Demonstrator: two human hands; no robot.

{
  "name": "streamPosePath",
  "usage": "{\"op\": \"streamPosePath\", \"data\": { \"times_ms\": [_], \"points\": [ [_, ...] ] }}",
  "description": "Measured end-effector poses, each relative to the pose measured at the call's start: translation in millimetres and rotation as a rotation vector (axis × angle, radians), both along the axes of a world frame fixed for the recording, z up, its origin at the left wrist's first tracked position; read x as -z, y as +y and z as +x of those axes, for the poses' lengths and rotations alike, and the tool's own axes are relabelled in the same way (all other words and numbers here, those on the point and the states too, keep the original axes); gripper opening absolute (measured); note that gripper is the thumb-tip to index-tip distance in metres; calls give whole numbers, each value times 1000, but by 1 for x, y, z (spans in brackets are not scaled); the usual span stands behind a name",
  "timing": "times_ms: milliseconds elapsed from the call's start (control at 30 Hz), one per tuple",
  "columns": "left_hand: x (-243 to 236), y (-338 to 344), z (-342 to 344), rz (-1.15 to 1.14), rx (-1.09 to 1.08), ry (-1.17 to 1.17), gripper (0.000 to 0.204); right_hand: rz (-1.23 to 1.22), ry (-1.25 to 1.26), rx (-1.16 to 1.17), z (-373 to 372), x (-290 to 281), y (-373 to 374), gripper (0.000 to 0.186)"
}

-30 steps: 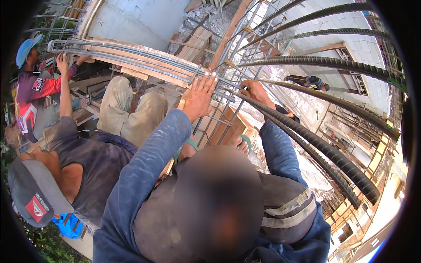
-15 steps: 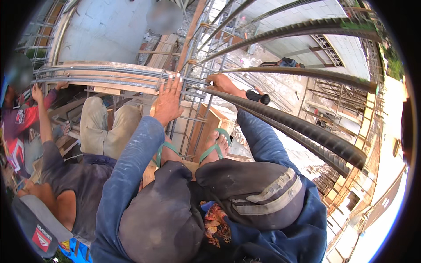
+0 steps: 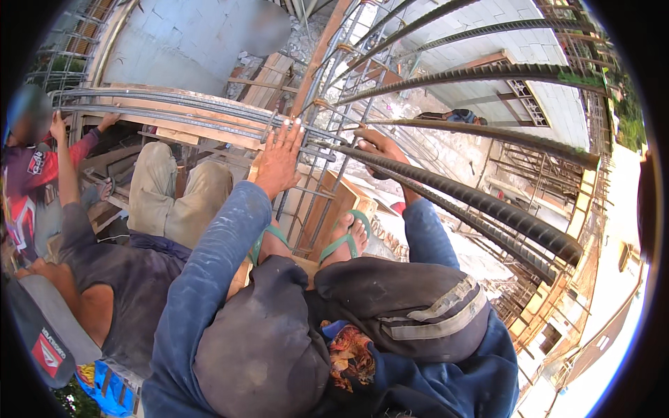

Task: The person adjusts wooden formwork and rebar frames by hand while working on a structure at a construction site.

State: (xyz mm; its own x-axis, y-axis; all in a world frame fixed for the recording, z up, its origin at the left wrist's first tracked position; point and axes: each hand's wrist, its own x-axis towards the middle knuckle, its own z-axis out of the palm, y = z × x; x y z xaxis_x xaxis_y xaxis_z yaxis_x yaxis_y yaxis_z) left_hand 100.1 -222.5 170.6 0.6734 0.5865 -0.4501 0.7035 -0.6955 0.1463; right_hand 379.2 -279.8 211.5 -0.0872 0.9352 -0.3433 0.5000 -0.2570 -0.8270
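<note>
My left hand (image 3: 279, 159) lies with its fingers stretched over the bundle of horizontal steel bars (image 3: 188, 111), near where they meet the upright column bars. My right hand (image 3: 385, 148) is curled beside the same joint, just right of the column cage (image 3: 317, 157) and close to a thick ribbed bar (image 3: 460, 184). Something dark shows under its fingers, but I cannot make out what it is. My sandalled feet (image 3: 346, 240) rest on timber below the joint, at the wooden column form (image 3: 336, 202).
Several long ribbed bars (image 3: 488, 136) stick out toward me on the right. Timber formwork (image 3: 118, 94) runs beneath the bundle. At left sits a co-worker in a grey cap (image 3: 59, 334); behind, another in a red sleeve (image 3: 49, 164) reaches to the bars. Lower down is a rubble-strewn floor (image 3: 435, 153).
My right hand has turned and drawn inward, its forearm now more upright. A black object near its wrist has gone from that spot. My left hand stays on the bars; the view has shifted slightly.
</note>
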Motion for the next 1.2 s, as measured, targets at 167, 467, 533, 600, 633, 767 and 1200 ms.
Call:
{"op": "streamPosePath", "data": {
  "times_ms": [167, 467, 533, 600, 633, 767, 1200],
  "points": [
    [2, 0, -8, 3, -24, 4, 115, -194, 141, 41, 12, -111, -17, 31],
    [1, -3, -2, 2, -38, -83, 106, 812, 754, 29, 42, -239, -37, 48],
    [6, -3, -4, 17, -40, -90, 106, 873, 692, 242, -6, -254, -31, 63],
    [3, -3, -10, 11, -47, -58, 107, 868, 675, 185, -32, -257, -17, 76],
    [0, -2, -8, -1, -45, -54, 107, 840, 668, 21, -35, -260, -11, 82],
    [3, 0, -2, 25, -7, -79, 111, 775, 671, -53, -17, -269, -19, 87],
    [2, -4, -8, 74, -26, -167, 107, 886, 656, 44, -23, -263, -19, 71]
  ]
}}
